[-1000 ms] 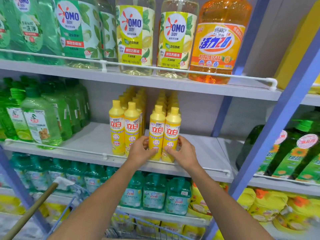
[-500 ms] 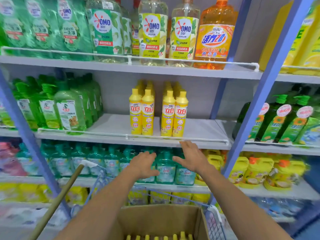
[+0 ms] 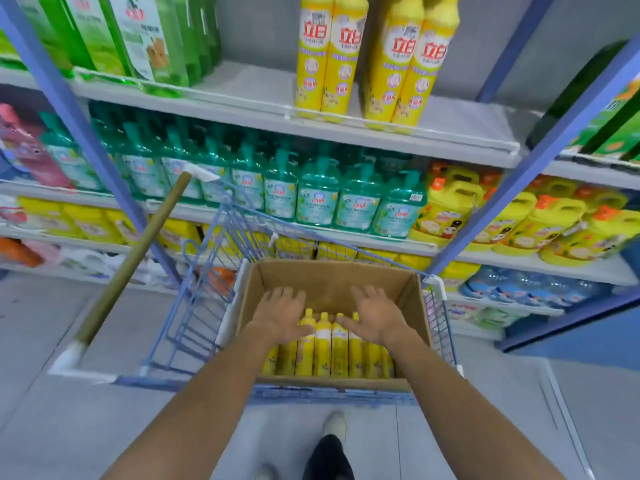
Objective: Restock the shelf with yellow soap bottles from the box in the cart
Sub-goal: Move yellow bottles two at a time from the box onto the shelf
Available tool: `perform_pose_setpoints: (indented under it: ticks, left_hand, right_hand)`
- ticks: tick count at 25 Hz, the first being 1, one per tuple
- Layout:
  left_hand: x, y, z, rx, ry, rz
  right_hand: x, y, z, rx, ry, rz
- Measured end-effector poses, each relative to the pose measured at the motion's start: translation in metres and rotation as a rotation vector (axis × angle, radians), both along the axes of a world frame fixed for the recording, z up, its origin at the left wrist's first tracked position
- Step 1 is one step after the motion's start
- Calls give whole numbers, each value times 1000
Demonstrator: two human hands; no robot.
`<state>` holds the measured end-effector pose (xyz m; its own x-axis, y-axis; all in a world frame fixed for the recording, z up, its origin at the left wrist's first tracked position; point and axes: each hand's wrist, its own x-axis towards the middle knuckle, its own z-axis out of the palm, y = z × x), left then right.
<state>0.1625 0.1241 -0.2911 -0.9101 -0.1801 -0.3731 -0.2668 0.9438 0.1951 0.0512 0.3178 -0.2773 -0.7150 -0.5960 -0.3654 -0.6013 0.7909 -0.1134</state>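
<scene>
Grip empty: left hand (image 3: 280, 317), right hand (image 3: 376, 318) splayed between box (image 3: 332, 277) walls

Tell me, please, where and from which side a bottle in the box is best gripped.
Grip the bottle by its neck, just under the cap, from above. All seem to stand upright in the box, packed side by side, so their bodies are shut in and only caps and necks stand free.
</scene>
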Motion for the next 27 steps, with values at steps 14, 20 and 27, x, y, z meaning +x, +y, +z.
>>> perform_pose_setpoints:
  ticks: [14,20,27]
  left_hand:
    - [-22,11,-165,146,-389,108]
    - [-62,-6,-216,162,-405,202]
    - [-102,-30,-302,202,-333,236]
  right_hand:
    - [-45,50,-184,207,-327,-186]
    - [-99,48,-234,190,-295,-245]
    - [-139,35,-305,69,-248,-410]
